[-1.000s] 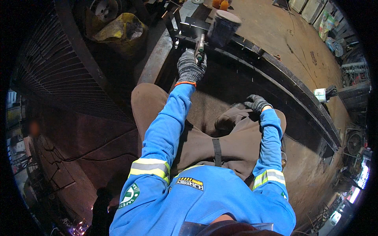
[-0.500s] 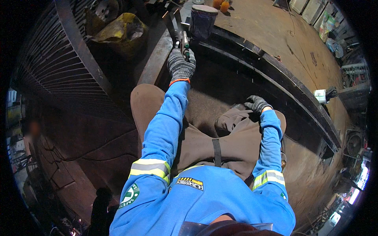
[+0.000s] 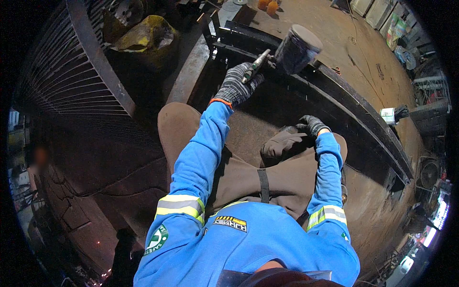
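Note:
My left hand (image 3: pixel 239 83), in a grey striped knit glove with an orange cuff, is closed round a spray gun (image 3: pixel 256 66) with a silver and green body. Its dark cup (image 3: pixel 297 50) with a pale round lid tilts to the right, over a long black steel beam (image 3: pixel 344 91). The beam curves across in front of my legs. My right hand (image 3: pixel 311 125), gloved alike, rests by my right knee with its fingers loosely bent and apart. Nothing shows in it.
A steel bar (image 3: pixel 189 71) lies left of the black beam. Beyond it stand a yellow-stained container (image 3: pixel 150 36) and a barred metal frame (image 3: pixel 91 62). Small orange objects (image 3: pixel 268 6) sit at the far side. A white container with dark brushes (image 3: pixel 389 115) stands right of the beam.
My left hand has drawn back and moved right with the spray gun, whose cup now tilts over the beam. The mist near its nozzle no longer shows. My right hand stays by the knee.

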A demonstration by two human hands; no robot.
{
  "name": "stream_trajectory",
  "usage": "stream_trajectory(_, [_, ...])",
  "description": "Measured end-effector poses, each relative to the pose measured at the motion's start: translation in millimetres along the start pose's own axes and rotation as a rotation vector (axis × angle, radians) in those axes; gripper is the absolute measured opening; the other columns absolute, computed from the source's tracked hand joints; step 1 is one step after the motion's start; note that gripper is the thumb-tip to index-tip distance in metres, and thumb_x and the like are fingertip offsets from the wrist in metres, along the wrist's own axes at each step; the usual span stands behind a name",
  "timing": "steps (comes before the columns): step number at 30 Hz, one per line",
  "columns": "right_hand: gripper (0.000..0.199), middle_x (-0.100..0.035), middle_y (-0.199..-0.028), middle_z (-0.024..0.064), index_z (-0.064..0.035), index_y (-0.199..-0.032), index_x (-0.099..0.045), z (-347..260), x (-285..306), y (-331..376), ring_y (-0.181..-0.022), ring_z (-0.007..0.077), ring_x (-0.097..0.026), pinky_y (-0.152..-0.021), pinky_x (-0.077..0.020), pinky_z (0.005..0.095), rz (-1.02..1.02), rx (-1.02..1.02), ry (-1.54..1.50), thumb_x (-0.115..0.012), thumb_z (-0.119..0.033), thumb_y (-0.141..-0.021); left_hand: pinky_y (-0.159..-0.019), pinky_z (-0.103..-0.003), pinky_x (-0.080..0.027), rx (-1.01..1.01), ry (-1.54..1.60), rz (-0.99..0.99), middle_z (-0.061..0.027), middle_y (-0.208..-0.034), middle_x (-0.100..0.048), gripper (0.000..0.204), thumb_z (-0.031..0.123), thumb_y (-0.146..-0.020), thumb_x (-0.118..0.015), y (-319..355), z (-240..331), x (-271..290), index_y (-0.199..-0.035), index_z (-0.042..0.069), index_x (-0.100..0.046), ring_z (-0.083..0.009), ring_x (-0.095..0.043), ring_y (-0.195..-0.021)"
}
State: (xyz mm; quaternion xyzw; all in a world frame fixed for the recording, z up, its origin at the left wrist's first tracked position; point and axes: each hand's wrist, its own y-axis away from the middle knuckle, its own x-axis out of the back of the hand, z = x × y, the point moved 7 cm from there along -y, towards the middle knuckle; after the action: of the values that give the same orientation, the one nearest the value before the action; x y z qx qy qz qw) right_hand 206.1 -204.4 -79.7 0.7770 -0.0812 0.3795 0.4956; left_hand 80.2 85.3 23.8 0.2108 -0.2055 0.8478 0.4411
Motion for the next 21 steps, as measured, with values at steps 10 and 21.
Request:
stream_trajectory(10, [0.036, -0.063, -0.107, 0.0166, -0.0062, -0.105, -0.063, 23, -17, -32, -0.102, 0.0331, -0.058, -0.087, -0.047, 0.0392, 0.067, 0.198, -0.034, -0.07, -0.028, -0.077, -0.071, -0.04, -0.05, -0.057, 0.022, -0.154, -0.0191, -0.084, -0.063, 0.031, 0.027, -0.076, -0.071, 11, 24, -30, -0.091, 0.003, -0.061, -0.0366, -0.061, -0.081])
stream_trajectory(21, [0.051, -0.057, -0.12, 0.019, -0.0056, -0.117, -0.058, 10, -6, -12, -0.113, 0.0338, -0.053, -0.096, -0.0427, 0.0389, 0.014, 0.038, -0.017, -0.064, -0.04, -0.08, -0.066, -0.036, -0.048, 0.21, -0.193, 0.482, -0.0135, -0.075, -0.063, 0.029, 0.027, -0.079, -0.07, 4, -57, 28, -0.091, 0.002, -0.062, -0.0242, -0.06, -0.067])
